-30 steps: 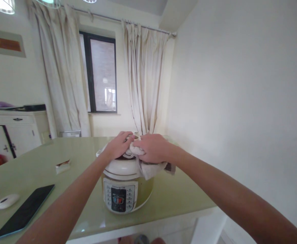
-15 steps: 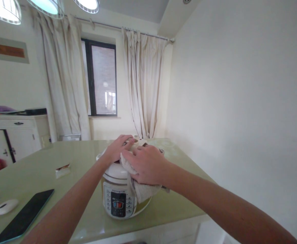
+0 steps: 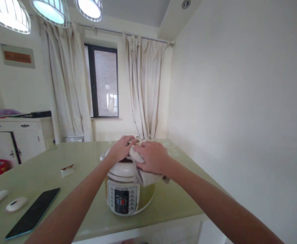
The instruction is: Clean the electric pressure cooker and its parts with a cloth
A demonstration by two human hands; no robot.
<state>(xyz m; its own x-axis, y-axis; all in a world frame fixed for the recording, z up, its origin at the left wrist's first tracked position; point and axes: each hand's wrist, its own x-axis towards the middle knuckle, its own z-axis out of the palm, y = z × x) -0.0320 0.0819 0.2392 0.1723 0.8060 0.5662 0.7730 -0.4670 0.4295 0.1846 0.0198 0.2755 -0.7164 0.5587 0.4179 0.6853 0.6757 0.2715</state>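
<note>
Head view, and there sat the cooker [image 3: 125,198], near the front edge of the surface [image 3: 87,161], toward its right corner! The right hand [image 3: 153,157] pinched a bunched cloth [image 3: 148,179] at the lid [image 3: 123,168]; the left hand [image 3: 122,148] lay on top, its grip impossible to tell. Cloth: soft, light, best taken by the bunched middle. Cooker: probably heavy, stiff, smooth, best steadied from above.

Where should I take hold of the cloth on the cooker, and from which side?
Likely best by the loose fold of the cloth below the right hand, coming from the near right. That fold hangs exposed by the side of the cooker, whereas the upper part is bunched under the right hand, with the left hand close by at the cooker's top.
</note>
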